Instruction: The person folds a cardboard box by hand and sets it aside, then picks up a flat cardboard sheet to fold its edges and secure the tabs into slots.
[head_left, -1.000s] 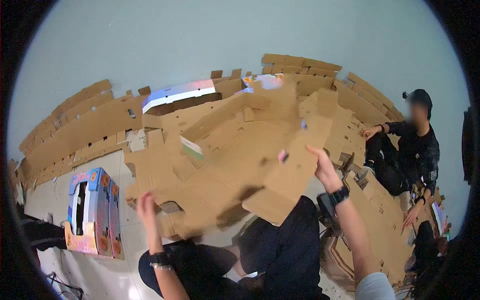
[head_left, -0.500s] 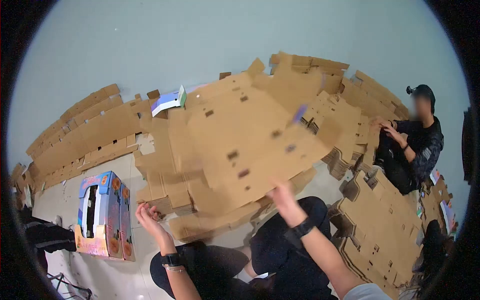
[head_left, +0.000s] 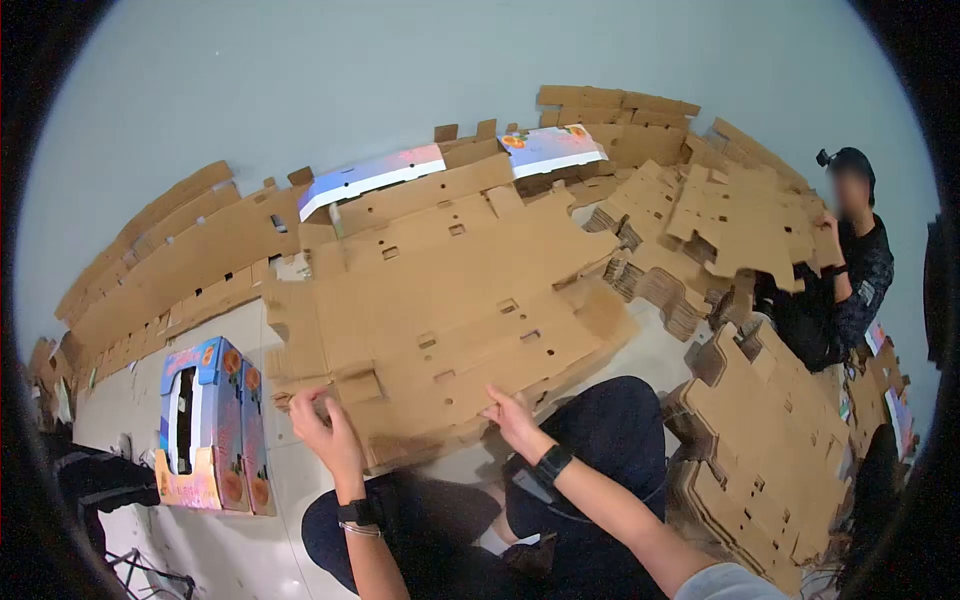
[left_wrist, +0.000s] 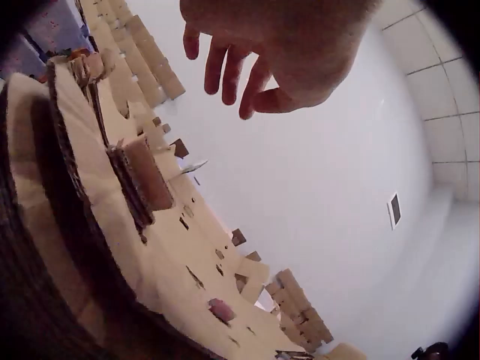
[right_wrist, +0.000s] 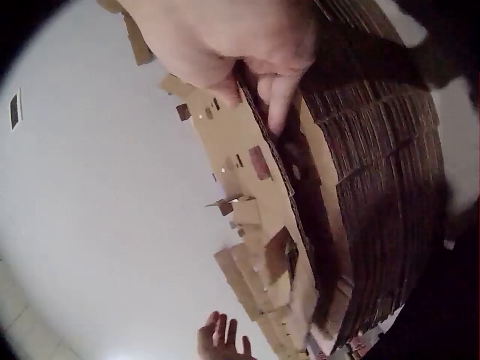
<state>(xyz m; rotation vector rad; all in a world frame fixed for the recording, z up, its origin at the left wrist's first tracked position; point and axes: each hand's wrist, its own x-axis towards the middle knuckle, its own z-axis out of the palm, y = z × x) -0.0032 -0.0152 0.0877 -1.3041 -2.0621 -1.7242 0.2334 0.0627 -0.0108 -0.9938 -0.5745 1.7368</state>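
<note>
A large flat brown cardboard sheet (head_left: 440, 295) with punched slots lies on top of a stack in front of me. My right hand (head_left: 515, 418) pinches its near edge. In the right wrist view the thumb (right_wrist: 227, 88) is on the upper face and fingers are under the edge, with a dark gap down to the layered cardboard stack (right_wrist: 382, 157). Near the sheet's left front corner is my left hand (head_left: 328, 432), its fingers loosely bent. The left wrist view shows those fingers (left_wrist: 216, 71) holding nothing, above the cardboard.
Two printed fruit boxes (head_left: 205, 430) stand on the tiled floor at left. Another cardboard stack (head_left: 770, 440) lies to the right. A seated person (head_left: 850, 260) there holds a cardboard sheet (head_left: 745, 220). More cardboard (head_left: 170, 265) leans along the wall, with printed pieces (head_left: 375, 180) at the back.
The cardboard sheet, blurred and tilted earlier, now lies flat on the stack. My right hand has moved left to its near edge. The seated person has raised a sheet.
</note>
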